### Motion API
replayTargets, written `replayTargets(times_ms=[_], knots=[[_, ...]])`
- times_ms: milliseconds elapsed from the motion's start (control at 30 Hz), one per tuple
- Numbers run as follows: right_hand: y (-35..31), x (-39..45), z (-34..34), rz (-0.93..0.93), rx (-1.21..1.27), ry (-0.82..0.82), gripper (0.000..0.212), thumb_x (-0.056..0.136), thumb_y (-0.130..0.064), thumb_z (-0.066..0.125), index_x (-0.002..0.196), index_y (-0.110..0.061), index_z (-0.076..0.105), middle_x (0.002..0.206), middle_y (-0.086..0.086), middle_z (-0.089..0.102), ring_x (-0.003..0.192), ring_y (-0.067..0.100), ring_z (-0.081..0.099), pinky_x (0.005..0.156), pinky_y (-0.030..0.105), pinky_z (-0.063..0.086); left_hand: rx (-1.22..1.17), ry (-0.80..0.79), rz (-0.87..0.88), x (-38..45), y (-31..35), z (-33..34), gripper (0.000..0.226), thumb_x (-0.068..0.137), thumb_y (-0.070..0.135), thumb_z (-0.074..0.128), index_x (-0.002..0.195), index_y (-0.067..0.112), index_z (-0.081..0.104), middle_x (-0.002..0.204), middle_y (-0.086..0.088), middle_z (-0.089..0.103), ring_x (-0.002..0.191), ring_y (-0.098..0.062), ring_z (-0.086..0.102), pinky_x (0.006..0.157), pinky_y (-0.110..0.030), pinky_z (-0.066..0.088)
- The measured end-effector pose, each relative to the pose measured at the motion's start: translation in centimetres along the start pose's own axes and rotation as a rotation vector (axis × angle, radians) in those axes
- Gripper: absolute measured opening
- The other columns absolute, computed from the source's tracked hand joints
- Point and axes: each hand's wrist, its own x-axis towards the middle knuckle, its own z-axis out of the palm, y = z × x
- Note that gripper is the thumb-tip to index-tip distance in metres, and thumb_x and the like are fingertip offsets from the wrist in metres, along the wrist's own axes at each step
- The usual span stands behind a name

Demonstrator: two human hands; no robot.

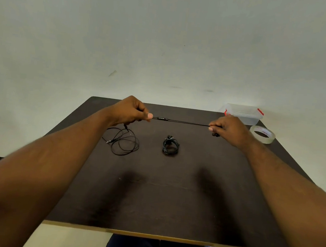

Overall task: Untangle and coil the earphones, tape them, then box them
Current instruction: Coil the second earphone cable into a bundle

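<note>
Single head-worn view, wide-angle. Looks forward and down from above the near edge of the dark table [170, 203]. Both forearms reach in from the lower corners. Wall [166, 34] fills the upper half. Table's far edge near mid-frame.

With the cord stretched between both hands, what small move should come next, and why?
Probably start winding the cord into loops. It runs taut and straight between the left hand and right hand, so that stretch looks untangled, while the rest lies loose on the table under the left hand.
</note>
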Motion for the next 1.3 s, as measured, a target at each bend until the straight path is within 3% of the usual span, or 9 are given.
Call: replayTargets(times_ms=[233,433,533,800,967,1033,1100,1200,1300], knots=[[2.1,-1.3,1.6,0.037,-0.147,-0.007,0.019,0.096,-0.024,0.057,0.082,-0.016,0.068,0.076,-0.004,0.062,0.072,0.014,0.057,0.067,0.034,0.048,0.173,-0.138,-0.026,0.2,-0.7,0.2,0.022,0.085,0.021,0.074,0.078,0.000,0.071,0.059,-0.006,0.058,0.050,-0.013,0.050,0.050,-0.024,0.047],[5.3,-2.9,3.0,0.123,-0.271,-0.020,0.023,0.096,-0.026,0.055,0.077,-0.019,0.066,0.077,-0.004,0.061,0.080,0.019,0.052,0.070,0.032,0.040,0.226,-0.066,-0.002,0.1,-2.2,0.1,0.021,0.085,0.023,0.075,0.064,0.021,0.072,0.075,-0.022,0.069,0.055,-0.018,0.057,0.057,-0.032,0.052],[5.8,-3.0,4.1,0.160,-0.329,-0.039,0.024,0.096,-0.028,0.054,0.077,-0.022,0.067,0.080,-0.006,0.064,0.088,0.023,0.054,0.076,0.036,0.045,0.224,0.000,-0.001,0.2,-2.6,0.9,0.019,0.083,0.023,0.076,0.066,0.016,0.071,0.082,-0.011,0.075,0.066,-0.024,0.066,0.067,-0.041,0.055],[7.1,-3.6,6.7,0.246,-0.262,0.003,0.024,0.094,-0.030,0.058,0.111,-0.019,0.072,0.113,-0.003,0.070,0.108,0.024,0.057,0.090,0.038,0.047,0.180,0.020,-0.009,0.6,-3.4,2.7,0.011,0.083,0.023,0.076,0.077,0.015,0.074,0.092,0.003,0.076,0.089,-0.011,0.070,0.079,-0.026,0.054],[6.4,-3.0,6.9,0.370,-0.222,-0.174,0.050,0.095,-0.034,0.056,0.143,-0.025,0.044,0.151,-0.002,0.042,0.136,0.027,0.040,0.112,0.042,0.031,0.143,0.001,-0.015,1.0,-2.8,3.4,0.016,0.087,0.022,0.072,0.089,0.007,0.075,0.093,0.008,0.074,0.087,-0.001,0.067,0.084,-0.024,0.050],[4.6,-2.4,6.5,0.453,-0.208,-0.219,0.071,0.092,-0.042,0.058,0.152,-0.029,0.023,0.159,-0.006,0.024,0.145,0.029,0.024,0.114,0.048,0.022,0.186,-0.011,-0.004,1.4,-1.8,4.0,0.016,0.088,0.022,0.071,0.091,0.006,0.075,0.094,0.009,0.072,0.085,0.003,0.064,0.079,-0.019,0.048],[1.8,-1.2,5.9,0.423,-0.078,-0.137,0.077,0.088,-0.046,0.063,0.152,-0.033,0.022,0.160,-0.011,0.019,0.148,0.026,0.014,0.115,0.050,0.016,0.202,-0.014,0.010,1.8,-0.6,4.7,0.017,0.088,0.022,0.071,0.091,0.006,0.075,0.094,0.008,0.071,0.085,0.004,0.063,0.074,-0.016,0.047],[-4.1,1.1,4.6,0.209,0.334,0.032,0.068,0.083,-0.032,0.073,0.144,-0.030,0.043,0.152,-0.012,0.036,0.142,0.011,0.028,0.117,0.036,0.023,0.214,-0.029,0.029,2.5,1.5,5.9,0.020,0.086,0.024,0.072,0.085,0.004,0.074,0.084,0.011,0.071,0.073,0.005,0.063,0.065,-0.015,0.046],[-7.8,2.5,4.0,0.186,0.383,-0.022,0.051,0.078,-0.032,0.077,0.126,-0.030,0.063,0.135,-0.014,0.057,0.124,0.007,0.053,0.109,0.028,0.032,0.204,-0.021,0.024,3.0,3.2,6.8,0.018,0.085,0.019,0.073,0.074,0.005,0.070,0.053,0.013,0.060,0.043,0.007,0.051,0.045,-0.009,0.037]])
